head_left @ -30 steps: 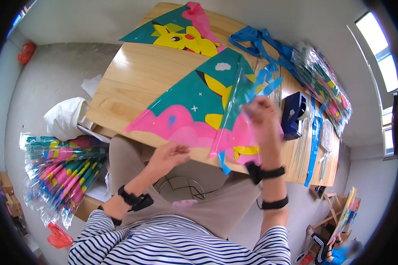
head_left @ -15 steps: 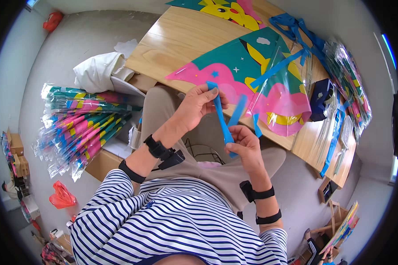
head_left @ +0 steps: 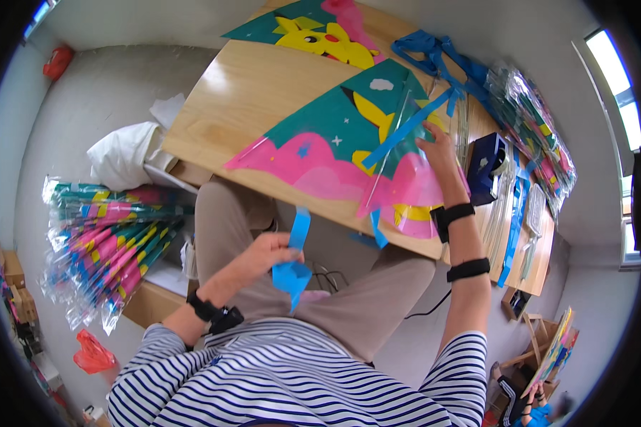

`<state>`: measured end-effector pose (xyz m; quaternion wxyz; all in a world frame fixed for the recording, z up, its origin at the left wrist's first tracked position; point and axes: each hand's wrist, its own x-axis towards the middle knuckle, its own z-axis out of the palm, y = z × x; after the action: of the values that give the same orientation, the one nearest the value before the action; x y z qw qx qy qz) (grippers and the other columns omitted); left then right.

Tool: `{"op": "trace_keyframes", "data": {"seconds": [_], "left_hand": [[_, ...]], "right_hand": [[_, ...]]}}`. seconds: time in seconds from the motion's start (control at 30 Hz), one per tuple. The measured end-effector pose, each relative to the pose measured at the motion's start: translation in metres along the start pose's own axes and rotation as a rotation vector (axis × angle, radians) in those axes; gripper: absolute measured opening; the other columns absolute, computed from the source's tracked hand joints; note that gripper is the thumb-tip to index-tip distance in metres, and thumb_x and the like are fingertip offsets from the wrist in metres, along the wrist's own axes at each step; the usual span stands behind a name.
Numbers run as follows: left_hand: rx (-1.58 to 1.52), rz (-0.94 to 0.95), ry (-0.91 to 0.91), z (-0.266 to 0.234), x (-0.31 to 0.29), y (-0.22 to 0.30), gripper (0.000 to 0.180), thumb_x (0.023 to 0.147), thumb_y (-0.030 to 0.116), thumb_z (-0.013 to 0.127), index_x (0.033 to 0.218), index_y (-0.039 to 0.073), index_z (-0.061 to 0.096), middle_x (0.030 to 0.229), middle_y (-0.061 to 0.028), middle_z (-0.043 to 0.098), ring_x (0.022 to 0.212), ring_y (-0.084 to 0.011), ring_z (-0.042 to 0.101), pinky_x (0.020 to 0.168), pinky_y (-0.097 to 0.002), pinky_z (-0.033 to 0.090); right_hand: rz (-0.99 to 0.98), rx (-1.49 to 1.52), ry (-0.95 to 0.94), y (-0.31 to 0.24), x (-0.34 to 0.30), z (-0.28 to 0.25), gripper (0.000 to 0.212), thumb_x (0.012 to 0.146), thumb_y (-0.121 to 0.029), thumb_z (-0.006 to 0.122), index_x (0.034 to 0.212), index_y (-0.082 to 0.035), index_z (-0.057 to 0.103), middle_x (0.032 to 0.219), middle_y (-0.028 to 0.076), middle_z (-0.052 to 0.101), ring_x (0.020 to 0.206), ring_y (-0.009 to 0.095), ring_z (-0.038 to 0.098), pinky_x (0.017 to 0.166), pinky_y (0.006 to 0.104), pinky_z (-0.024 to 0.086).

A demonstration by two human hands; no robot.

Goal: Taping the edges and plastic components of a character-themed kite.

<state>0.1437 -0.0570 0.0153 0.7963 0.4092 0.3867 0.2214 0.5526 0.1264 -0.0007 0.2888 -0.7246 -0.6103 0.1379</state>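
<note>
While my left hand (head_left: 267, 255) grips the blue ribbon (head_left: 290, 276), I'd keep it slack; right hand (head_left: 440, 148) (grip unclear) should press the printed sheet (head_left: 342, 156) flat.

- the head camera is sitting on the person's head, the left one of a side-by-side pair, and is looking steeply down.
- it is facing out over the striped shirt (head_left: 292, 377) and trousers (head_left: 224, 220) toward the table (head_left: 206, 107).
- the shirt is lying nearest; the left hand (head_left: 267, 252) and right hand (head_left: 439, 153) are showing a little farther off.
- its fisheye lens is bending straight edges and is squeezing the window (head_left: 611, 78) against the right rim.
</note>
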Motion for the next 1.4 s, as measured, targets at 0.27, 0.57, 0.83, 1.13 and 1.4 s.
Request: {"op": "trace_keyframes", "data": {"seconds": [0.27,0.57,0.83,1.13,1.4], "left_hand": [[0.004,-0.128,0.031,-0.021,0.015,-0.011,0.018,0.093,0.019,0.061,0.099,0.003,0.067,0.087,0.0006,0.064,0.078,-0.0065,0.056,0.069,-0.0225,0.045],[-0.037,-0.283,0.030,-0.025,0.032,-0.014,0.017,0.095,0.020,0.061,0.097,0.005,0.068,0.073,0.0051,0.053,0.063,-0.0045,0.047,0.055,-0.0204,0.038],[0.007,-0.135,0.023,-0.020,0.031,0.001,0.015,0.094,0.016,0.060,0.096,0.003,0.067,0.074,0.0027,0.054,0.070,-0.0063,0.049,0.063,-0.0228,0.041],[0.692,0.579,0.316,0.000,0.039,0.044,0.008,0.087,0.006,0.062,0.092,0.000,0.060,0.082,-0.0146,0.057,0.071,-0.0298,0.058,0.063,-0.0354,0.047],[0.399,0.626,0.306,0.014,0.002,0.049,0.013,0.091,0.005,0.061,0.103,0.000,0.064,0.086,-0.0075,0.065,0.079,-0.0137,0.061,0.065,-0.0269,0.048]], "right_hand": [[-0.127,-0.665,-0.149,-0.012,0.073,0.018,0.043,0.081,-0.001,0.053,0.117,-0.021,0.064,0.111,0.016,0.055,0.099,0.036,0.061,0.087,0.0438,0.048],[0.104,-0.238,0.423,0.032,0.280,-0.080,0.036,0.075,-0.016,0.066,0.107,0.001,0.064,0.087,0.013,0.070,0.086,0.037,0.067,0.070,0.0436,0.053],[0.170,-0.375,0.238,0.058,0.243,-0.083,0.040,0.075,-0.014,0.070,0.111,0.000,0.062,0.079,0.010,0.066,0.069,0.019,0.064,0.059,0.0345,0.050],[0.221,0.915,-0.464,-0.138,-0.097,0.027,0.026,0.092,-0.022,0.064,0.088,0.003,0.070,0.076,0.006,0.066,0.063,0.010,0.058,0.060,0.0232,0.046],[0.260,1.070,-0.508,-0.190,-0.185,0.021,0.030,0.095,-0.026,0.060,0.093,0.002,0.070,0.079,0.005,0.065,0.070,0.009,0.055,0.067,0.0232,0.043]]}}
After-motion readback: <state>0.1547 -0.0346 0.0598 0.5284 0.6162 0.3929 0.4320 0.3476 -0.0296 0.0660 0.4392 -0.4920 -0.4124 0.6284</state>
